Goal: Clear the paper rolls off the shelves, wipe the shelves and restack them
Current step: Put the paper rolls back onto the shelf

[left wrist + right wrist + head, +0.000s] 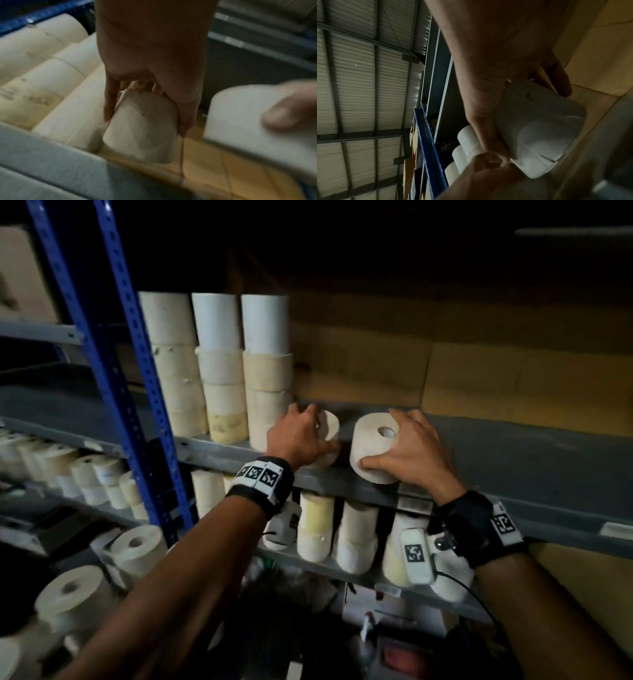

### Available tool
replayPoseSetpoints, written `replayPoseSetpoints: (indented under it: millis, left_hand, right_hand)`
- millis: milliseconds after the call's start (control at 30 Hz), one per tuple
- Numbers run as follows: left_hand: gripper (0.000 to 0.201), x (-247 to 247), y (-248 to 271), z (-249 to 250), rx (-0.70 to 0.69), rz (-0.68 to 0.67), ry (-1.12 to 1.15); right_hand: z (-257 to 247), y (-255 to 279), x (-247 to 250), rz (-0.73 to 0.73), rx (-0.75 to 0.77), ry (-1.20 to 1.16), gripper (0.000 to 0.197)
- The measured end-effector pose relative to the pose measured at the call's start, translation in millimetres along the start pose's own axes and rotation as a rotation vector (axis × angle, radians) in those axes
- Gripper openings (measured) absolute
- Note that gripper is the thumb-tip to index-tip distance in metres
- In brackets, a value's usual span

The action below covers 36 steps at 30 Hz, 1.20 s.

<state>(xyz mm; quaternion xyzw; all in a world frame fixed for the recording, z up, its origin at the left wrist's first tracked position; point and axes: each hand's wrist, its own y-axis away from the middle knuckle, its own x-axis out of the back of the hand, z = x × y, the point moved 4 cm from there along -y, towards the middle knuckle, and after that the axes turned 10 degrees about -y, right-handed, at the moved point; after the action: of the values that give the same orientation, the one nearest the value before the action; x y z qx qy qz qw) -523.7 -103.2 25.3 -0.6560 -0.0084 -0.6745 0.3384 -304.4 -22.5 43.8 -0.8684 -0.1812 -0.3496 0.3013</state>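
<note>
Two cream paper rolls [373, 451] stand upright side by side at the front edge of the grey shelf [513, 450]. To their left, more rolls are stacked in tall columns [219, 364], the topmost ones whiter.

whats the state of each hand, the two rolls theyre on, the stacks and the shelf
left hand: gripping the smaller paper roll from above
right hand: gripping the larger paper roll, core hole up
stacked rolls: upright in columns at the shelf's left
shelf: grey; right part bare
</note>
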Motion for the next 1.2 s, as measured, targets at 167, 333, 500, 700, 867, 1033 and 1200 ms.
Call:
replayPoseSetpoints:
  millis: [167,333,500,700,867,1033,1200]
  left_hand:
    - [0.076,-38,-16,4,0.013,0.062,-0.023]
    - [0.112,-65,6,-15,0.011,0.172,0.169]
    - [0.119,-79,39,-23,0.096,0.302,0.336]
    - [0.079,-86,44,-34,0.168,0.3,0.396]
    - [0.065,-80,29,-39,0.25,0.224,0.383]
    - [0.066,-77,21,-39,0.264,0.171,0.307]
    - [0.062,-77,29,-47,0.209,0.149,0.374]
  right_hand:
    - [11,-29,10,-0.016,0.017,0.022,0.119]
    - [12,-51,7,-0.047,0.037,0.001,0.119]
    - [-2,-76,0,-0.051,0.074,-0.022,0.115]
    - [-29,-112,-16,-0.075,0.129,-0.056,0.114]
    - [-56,-136,-42,-0.15,0.147,-0.061,0.114]
    - [-68,-146,-74,-0.21,0.124,-0.059,0.12]
    - [-51,-147,-91,-0.208,0.111,-0.151,0.127]
